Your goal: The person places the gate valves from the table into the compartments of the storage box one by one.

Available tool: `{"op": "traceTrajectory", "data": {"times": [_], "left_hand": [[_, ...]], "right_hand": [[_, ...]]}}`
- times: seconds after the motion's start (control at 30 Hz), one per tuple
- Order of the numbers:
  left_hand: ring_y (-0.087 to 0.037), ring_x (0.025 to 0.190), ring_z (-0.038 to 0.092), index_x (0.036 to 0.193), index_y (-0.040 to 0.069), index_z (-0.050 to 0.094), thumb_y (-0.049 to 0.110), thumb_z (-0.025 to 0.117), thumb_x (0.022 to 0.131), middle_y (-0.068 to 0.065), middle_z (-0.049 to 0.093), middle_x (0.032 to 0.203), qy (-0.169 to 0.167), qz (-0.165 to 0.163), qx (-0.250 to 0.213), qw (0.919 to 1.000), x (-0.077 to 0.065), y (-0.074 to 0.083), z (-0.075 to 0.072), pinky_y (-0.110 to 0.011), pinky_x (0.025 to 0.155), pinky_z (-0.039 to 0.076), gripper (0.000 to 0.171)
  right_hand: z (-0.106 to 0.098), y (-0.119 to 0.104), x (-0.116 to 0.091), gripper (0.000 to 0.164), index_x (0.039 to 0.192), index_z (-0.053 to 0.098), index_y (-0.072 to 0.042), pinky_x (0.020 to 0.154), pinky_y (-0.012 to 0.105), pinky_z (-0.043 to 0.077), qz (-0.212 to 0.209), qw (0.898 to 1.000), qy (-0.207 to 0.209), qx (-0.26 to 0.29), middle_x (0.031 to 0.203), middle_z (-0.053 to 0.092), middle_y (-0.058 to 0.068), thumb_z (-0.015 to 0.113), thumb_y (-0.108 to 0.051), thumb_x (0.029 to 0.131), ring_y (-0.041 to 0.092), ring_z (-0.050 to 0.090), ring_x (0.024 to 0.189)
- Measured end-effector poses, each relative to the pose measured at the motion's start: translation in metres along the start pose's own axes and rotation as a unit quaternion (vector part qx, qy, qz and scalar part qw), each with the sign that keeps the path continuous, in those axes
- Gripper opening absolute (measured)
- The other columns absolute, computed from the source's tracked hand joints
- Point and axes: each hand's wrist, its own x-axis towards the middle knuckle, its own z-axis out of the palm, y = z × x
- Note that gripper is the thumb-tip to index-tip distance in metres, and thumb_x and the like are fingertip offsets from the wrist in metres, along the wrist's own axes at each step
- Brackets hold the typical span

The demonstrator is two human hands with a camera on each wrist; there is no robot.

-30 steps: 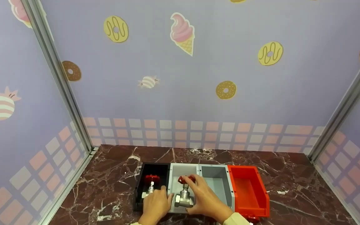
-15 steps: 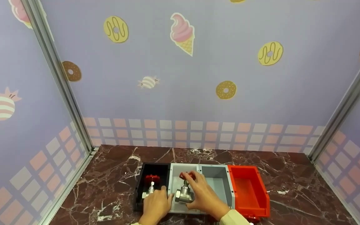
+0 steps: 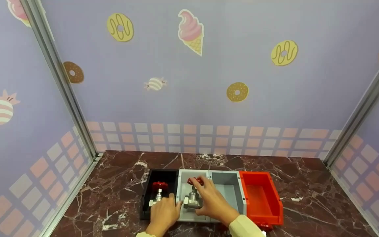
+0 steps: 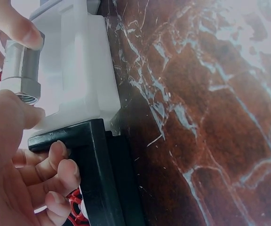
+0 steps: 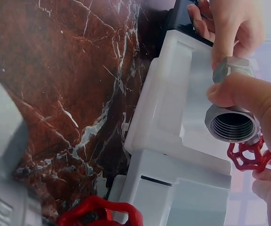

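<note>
Pinched by right hand (image 3: 213, 199), valve (image 3: 193, 199), red handwheel (image 5: 251, 165) up, body axis left-to-right, left hand (image 3: 164, 212) loosely curled

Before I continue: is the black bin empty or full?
Not empty: the head view shows a valve inside the black bin, partly hidden by the left hand. Whether full, cannot tell.

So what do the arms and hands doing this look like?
They're a person's: the left hand and right hand wear no gloves. A pale cream right sleeve shows, plus a sliver of matching left sleeve. I see no cables or markings on them.
</note>
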Motion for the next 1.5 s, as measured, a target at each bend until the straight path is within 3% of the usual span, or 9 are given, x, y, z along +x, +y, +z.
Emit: {"op": "traceTrajectory", "data": {"times": [0.2, 0.5, 0.8, 1.07, 1.5], "left_hand": [[-0.03, 0.052, 0.058, 0.081, 0.008, 0.057, 0.042, 0.063, 0.08, -0.013, 0.063, 0.064, 0.016, 0.002, 0.001, 0.9999, 0.0, -0.002, 0.002, -0.042, 0.045, 0.039, 0.034], [-0.03, 0.054, 0.058, 0.083, 0.008, 0.058, 0.044, 0.062, 0.08, -0.013, 0.063, 0.066, -0.005, -0.006, -0.003, 1.0, 0.002, 0.0, 0.002, -0.042, 0.046, 0.04, 0.036], [-0.028, 0.053, 0.057, 0.088, 0.008, 0.06, 0.044, 0.061, 0.081, -0.012, 0.063, 0.066, -0.027, -0.008, 0.002, 0.9996, 0.005, 0.002, -0.001, -0.041, 0.046, 0.039, 0.037], [-0.029, 0.051, 0.057, 0.084, 0.007, 0.059, 0.043, 0.062, 0.08, -0.014, 0.063, 0.065, 0.001, 0.002, -0.007, 1.0, 0.003, 0.0, 0.0, -0.042, 0.044, 0.04, 0.036], [-0.029, 0.051, 0.057, 0.081, 0.008, 0.058, 0.042, 0.063, 0.08, -0.013, 0.062, 0.063, 0.005, 0.002, -0.004, 1.0, 0.0, 0.0, 0.0, -0.042, 0.045, 0.04, 0.035]], "right_hand": [[0.002, 0.0, 0.003, 0.113, 0.144, 0.026, -0.022, 0.083, 0.036, 0.049, 0.001, 1.0, -0.016, 0.006, 0.137, 0.036, 0.016, 0.083, -0.023, 0.046, 0.03, 0.045, 0.116], [0.007, 0.005, 0.002, 0.114, 0.144, 0.026, -0.022, 0.085, 0.039, 0.049, 0.014, 0.999, -0.03, 0.01, 0.139, 0.034, 0.021, 0.083, -0.021, 0.046, 0.035, 0.045, 0.117], [0.008, 0.006, 0.005, 0.114, 0.144, 0.026, -0.023, 0.083, 0.038, 0.049, 0.017, 0.999, -0.032, 0.015, 0.139, 0.034, 0.019, 0.082, -0.017, 0.046, 0.033, 0.045, 0.115], [0.013, 0.009, 0.01, 0.109, 0.141, 0.033, -0.019, 0.083, 0.035, 0.049, 0.002, 1.0, -0.023, -0.017, 0.131, 0.04, 0.015, 0.082, -0.019, 0.044, 0.029, 0.047, 0.11], [0.019, 0.009, 0.017, 0.107, 0.138, 0.036, -0.016, 0.087, 0.039, 0.047, -0.019, 0.999, -0.038, -0.032, 0.129, 0.04, 0.015, 0.084, -0.02, 0.043, 0.03, 0.046, 0.114]]}}
